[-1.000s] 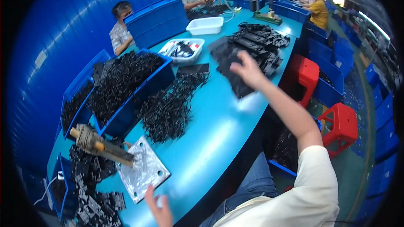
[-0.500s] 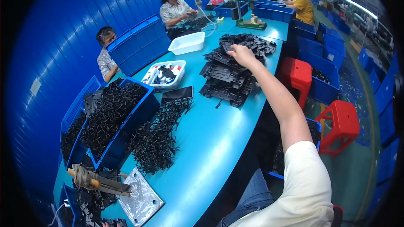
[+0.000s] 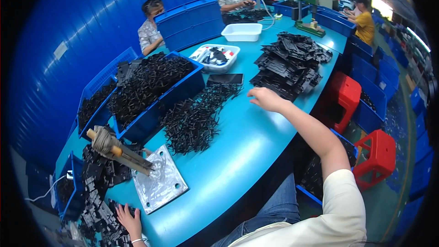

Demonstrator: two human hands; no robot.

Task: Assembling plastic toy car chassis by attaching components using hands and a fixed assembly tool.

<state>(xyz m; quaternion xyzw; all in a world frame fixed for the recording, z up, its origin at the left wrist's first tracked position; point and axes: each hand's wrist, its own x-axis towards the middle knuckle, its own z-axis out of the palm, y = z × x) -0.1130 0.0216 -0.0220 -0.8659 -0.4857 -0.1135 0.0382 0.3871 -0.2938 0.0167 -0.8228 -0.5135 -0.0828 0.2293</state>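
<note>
My right hand point(image 3: 267, 99) is over the turquoise table, just in front of a stack of flat black plastic parts point(image 3: 290, 66). Its fingers are loosely bent and apart, and nothing shows in them. At the lower left, my left hand point(image 3: 130, 222) lies with spread fingers on a heap of black plastic pieces point(image 3: 98, 208). Close by stands a metal plate point(image 3: 160, 187) with corner holes, with a cloth-wrapped bar point(image 3: 112, 146) leaning over it. Between the hands a loose pile of thin black curved parts point(image 3: 194, 119) covers part of the table.
Blue bins point(image 3: 157, 114) full of black parts stand at the left. Behind are a white tub of small pieces point(image 3: 219, 66), a white tray point(image 3: 242, 34), a dark flat slab point(image 3: 225, 79) and a green press point(image 3: 310, 27). Red stools point(image 3: 377, 153) stand right. Other people sit beyond.
My right hand has left the black stack and come nearer to me. My left hand has come fully into view on the black pieces at lower left. The view has turned left.
</note>
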